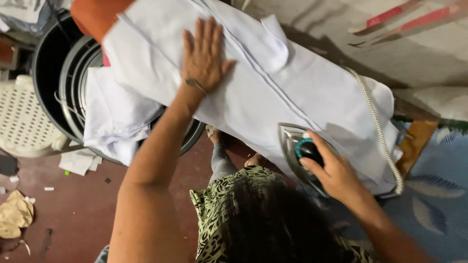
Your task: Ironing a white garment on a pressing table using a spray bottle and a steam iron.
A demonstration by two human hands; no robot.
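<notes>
1. White shirt (273,92): we see it spread flat across the middle of the view, running from 11 o'clock to 4 o'clock, its collar (275,44) near 12 o'clock; one end hangs off the edge at 9 o'clock.
2. Left hand (204,56): we lay it palm-down on the shirt at 11 o'clock, fingers straight and slightly apart, gripping nothing; we judge it pins the cloth taut.
3. Right hand (336,173): at 4 o'clock, its fingers curl round the handle of the iron (298,151), whose tip points towards 11 o'clock, sole on the shirt.
4. Cord (378,126): a braided line runs along the shirt's far edge at 3 o'clock, clear of the iron's path.
5. Ironing surface: hidden under the shirt; only an orange corner (95,14) shows at 11 o'clock.
6. Round bin (53,68): dark, at 9 o'clock, partly covered by the hanging cloth.
7. Floor (73,214): reddish, with paper scraps at 8 o'clock; the iron's rear is hidden by our hand.
</notes>
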